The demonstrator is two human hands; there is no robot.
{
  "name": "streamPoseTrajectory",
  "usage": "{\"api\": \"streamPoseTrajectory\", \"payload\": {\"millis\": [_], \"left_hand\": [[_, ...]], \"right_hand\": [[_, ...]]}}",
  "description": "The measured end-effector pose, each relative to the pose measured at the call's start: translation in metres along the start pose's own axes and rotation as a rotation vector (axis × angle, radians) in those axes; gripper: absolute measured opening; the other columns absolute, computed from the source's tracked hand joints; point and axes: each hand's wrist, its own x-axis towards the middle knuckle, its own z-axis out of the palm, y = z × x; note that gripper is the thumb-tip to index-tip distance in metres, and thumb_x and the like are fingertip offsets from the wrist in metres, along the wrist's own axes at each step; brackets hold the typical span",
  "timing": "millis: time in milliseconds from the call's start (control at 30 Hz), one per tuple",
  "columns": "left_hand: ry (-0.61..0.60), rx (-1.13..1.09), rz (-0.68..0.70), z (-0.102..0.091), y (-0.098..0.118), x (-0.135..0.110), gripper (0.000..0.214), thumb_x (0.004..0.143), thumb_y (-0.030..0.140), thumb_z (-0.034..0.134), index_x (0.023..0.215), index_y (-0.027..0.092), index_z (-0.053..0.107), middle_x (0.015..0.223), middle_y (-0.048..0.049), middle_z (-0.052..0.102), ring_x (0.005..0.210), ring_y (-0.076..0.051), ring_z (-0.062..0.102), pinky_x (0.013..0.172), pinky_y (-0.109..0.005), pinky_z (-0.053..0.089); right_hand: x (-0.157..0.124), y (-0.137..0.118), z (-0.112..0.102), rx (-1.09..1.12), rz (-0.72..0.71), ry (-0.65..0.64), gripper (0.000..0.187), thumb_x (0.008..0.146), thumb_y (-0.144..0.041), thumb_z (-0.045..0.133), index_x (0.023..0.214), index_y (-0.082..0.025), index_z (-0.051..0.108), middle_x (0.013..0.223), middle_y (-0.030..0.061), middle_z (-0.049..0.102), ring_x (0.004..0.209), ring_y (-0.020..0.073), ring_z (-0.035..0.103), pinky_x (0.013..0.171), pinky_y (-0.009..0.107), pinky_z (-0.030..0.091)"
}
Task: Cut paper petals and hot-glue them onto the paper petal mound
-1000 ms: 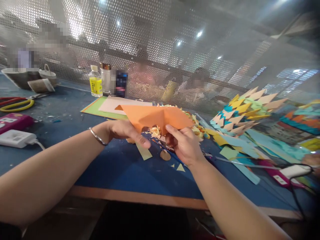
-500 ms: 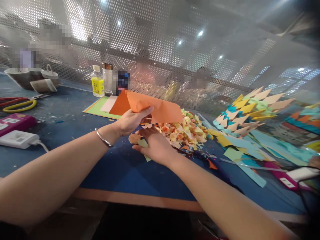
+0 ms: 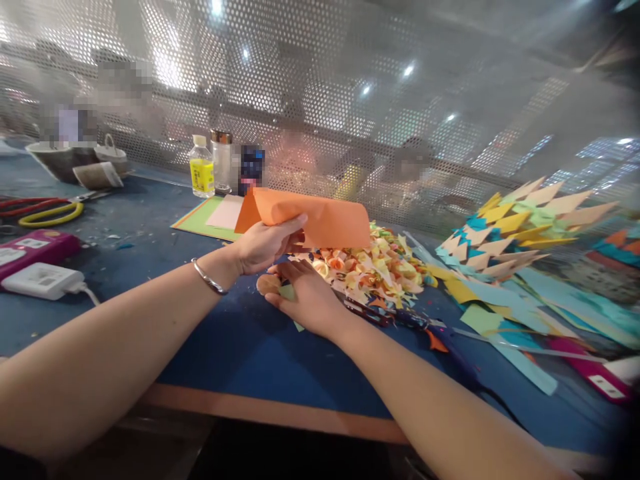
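Observation:
My left hand (image 3: 265,248) grips a sheet of orange paper (image 3: 335,221), thumb on top; the sheet is bent over and held above the table. Lower and to the right, my right hand (image 3: 307,293) rests low over the tabletop with its thumb apart from its fingers. Beside its fingertips lies a round tan piece (image 3: 267,285). A small green paper piece (image 3: 299,327) shows under the thumb, partly hidden by the hand. Beyond my right hand spreads a heap of colored paper scraps (image 3: 385,263). A dark-handled tool (image 3: 367,311) lies by my right wrist, partly covered.
Paper sheets (image 3: 195,221), a yellow-labelled bottle (image 3: 202,170) and a jar (image 3: 223,160) stand behind. Scissors (image 3: 53,213) and a purple power strip (image 3: 60,245) lie left. A spiky paper crown (image 3: 510,230), a blue glue gun (image 3: 453,350) and paper strips (image 3: 530,367) are right.
The view has shifted slightly, so the table things appear a little lower and to the right. Both hands keep nearly the same pose; the orange paper stays in my left hand.

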Motion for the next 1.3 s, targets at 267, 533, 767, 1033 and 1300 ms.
{"api": "streamPoseTrajectory", "payload": {"millis": [267, 533, 767, 1033, 1300], "left_hand": [[0.101, 0.017, -0.045, -0.001, -0.002, -0.001, 0.021, 0.084, 0.031, 0.068, 0.069, 0.016, 0.064, 0.062, -0.0004, 0.06, 0.06, -0.01, 0.058, 0.071, -0.03, 0.053], [0.011, 0.008, -0.15, 0.007, -0.009, -0.004, 0.014, 0.087, 0.029, 0.064, 0.082, 0.017, 0.07, 0.082, -0.0061, 0.071, 0.074, -0.015, 0.067, 0.075, -0.032, 0.054], [-0.035, -0.077, -0.247, 0.01, -0.008, -0.006, 0.027, 0.095, 0.022, 0.05, 0.083, 0.011, 0.072, 0.081, -0.0093, 0.074, 0.075, -0.015, 0.069, 0.078, -0.029, 0.055], [-0.008, -0.086, -0.253, 0.012, -0.006, -0.008, 0.03, 0.094, 0.021, 0.048, 0.083, 0.009, 0.073, 0.083, -0.0127, 0.075, 0.076, -0.017, 0.07, 0.076, -0.029, 0.056], [0.036, -0.076, -0.254, 0.014, -0.006, -0.009, 0.028, 0.091, 0.021, 0.052, 0.078, 0.009, 0.074, 0.081, -0.0144, 0.075, 0.073, -0.018, 0.07, 0.073, -0.03, 0.056]], "right_hand": [[-0.019, -0.001, -0.025, 0.084, -0.097, 0.266, 0.031, 0.082, -0.027, 0.068, 0.111, -0.02, 0.058, 0.108, 0.0091, 0.065, 0.105, 0.0263, 0.058, 0.093, 0.043, 0.047], [-0.027, 0.021, -0.054, -0.067, -0.105, 0.491, 0.029, 0.083, -0.023, 0.065, 0.111, -0.02, 0.056, 0.106, 0.01, 0.063, 0.1, 0.0255, 0.059, 0.091, 0.044, 0.048], [-0.025, 0.031, -0.052, -0.121, -0.122, 0.481, 0.033, 0.082, -0.018, 0.064, 0.114, -0.019, 0.055, 0.109, 0.0108, 0.062, 0.106, 0.0274, 0.056, 0.094, 0.047, 0.048], [-0.025, 0.03, -0.052, -0.153, -0.12, 0.481, 0.032, 0.082, -0.017, 0.064, 0.113, -0.018, 0.055, 0.108, 0.0115, 0.063, 0.105, 0.0276, 0.057, 0.093, 0.047, 0.048], [-0.024, 0.03, -0.051, -0.146, -0.103, 0.472, 0.031, 0.082, -0.018, 0.065, 0.112, -0.016, 0.056, 0.107, 0.0118, 0.063, 0.105, 0.0273, 0.058, 0.093, 0.045, 0.049]]}}
